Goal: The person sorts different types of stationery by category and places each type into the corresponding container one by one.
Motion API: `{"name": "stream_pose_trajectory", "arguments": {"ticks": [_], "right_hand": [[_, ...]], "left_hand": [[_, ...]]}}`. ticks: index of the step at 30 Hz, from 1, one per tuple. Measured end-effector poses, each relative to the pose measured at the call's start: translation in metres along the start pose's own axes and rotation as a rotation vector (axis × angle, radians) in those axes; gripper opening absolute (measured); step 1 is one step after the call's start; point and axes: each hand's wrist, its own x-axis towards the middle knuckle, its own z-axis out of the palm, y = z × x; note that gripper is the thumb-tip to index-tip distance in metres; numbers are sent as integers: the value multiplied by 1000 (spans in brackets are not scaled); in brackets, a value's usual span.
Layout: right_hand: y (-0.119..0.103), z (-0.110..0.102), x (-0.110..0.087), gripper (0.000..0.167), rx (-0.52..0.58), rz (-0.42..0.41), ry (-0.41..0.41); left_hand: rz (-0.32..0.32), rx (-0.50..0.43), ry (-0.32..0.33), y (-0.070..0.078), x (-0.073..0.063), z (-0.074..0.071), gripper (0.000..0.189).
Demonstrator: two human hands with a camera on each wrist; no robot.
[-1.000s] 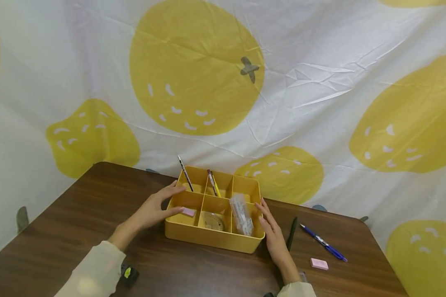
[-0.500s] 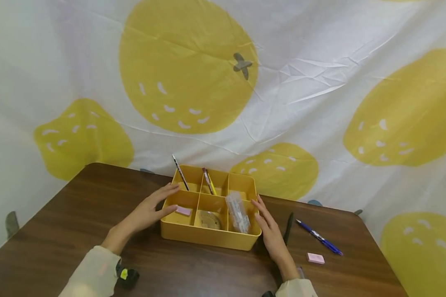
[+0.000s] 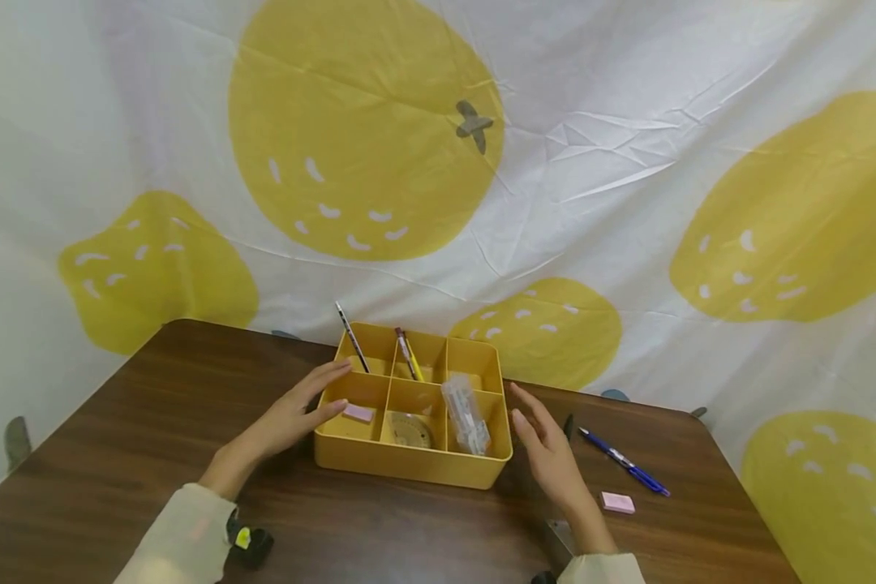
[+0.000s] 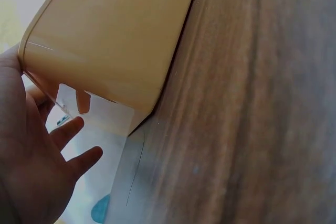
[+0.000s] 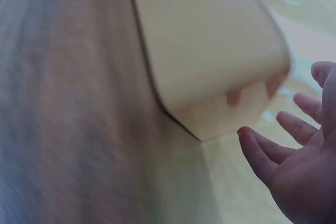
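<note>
A yellow six-compartment organizer box [image 3: 409,464] rests on the table. My left hand [image 3: 292,418] lies at its left side, fingers extended and thumb reaching over the rim above a pink eraser [image 3: 358,413]. In the left wrist view, spread fingers [image 4: 86,161] stand beside the box wall. My right hand [image 3: 555,466] is just off the right side, fingers loosely extended, holding nothing; the right wrist view shows a gap to the box. Inside are a protractor [image 3: 411,432], a clear plastic packet [image 3: 465,415], a pencil [image 3: 353,338] and two pen-like sticks [image 3: 410,354].
Right of the box lie a blue pen [image 3: 624,462], another pink eraser [image 3: 617,503] and a dark slim item [image 3: 568,427] partly behind the right hand. A flat grey piece [image 3: 560,534] shows by the right wrist. A fruit-print cloth [image 3: 365,130] hangs behind the table.
My right hand has let go of the box's right side and moved slightly right. The left hand keeps its place at the box. The head view has shifted a little.
</note>
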Motion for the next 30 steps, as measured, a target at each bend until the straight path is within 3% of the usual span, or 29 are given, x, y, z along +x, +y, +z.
{"name": "stream_pose_trajectory", "arguments": {"ticks": [5, 9, 12, 16, 21, 30], "right_hand": [[-10, -20, -8, 42, 28, -43, 21], [-14, -35, -17, 41, -11, -37, 15], [-17, -46, -25, 40, -76, 12, 9], [-23, -58, -37, 38, -242, 119, 7], [-24, -65, -55, 46, -377, 238, 0], [-13, -64, -84, 61, -478, 410, -34]], "left_hand": [[-16, -21, -10, 0, 0, 0, 56], [-19, -33, -11, 0, 0, 0, 56], [-22, -43, -12, 0, 0, 0, 57], [-31, -44, -15, 0, 0, 1, 57], [-38, -43, -17, 0, 0, 2, 58], [-41, -59, -17, 0, 0, 2, 57]]}}
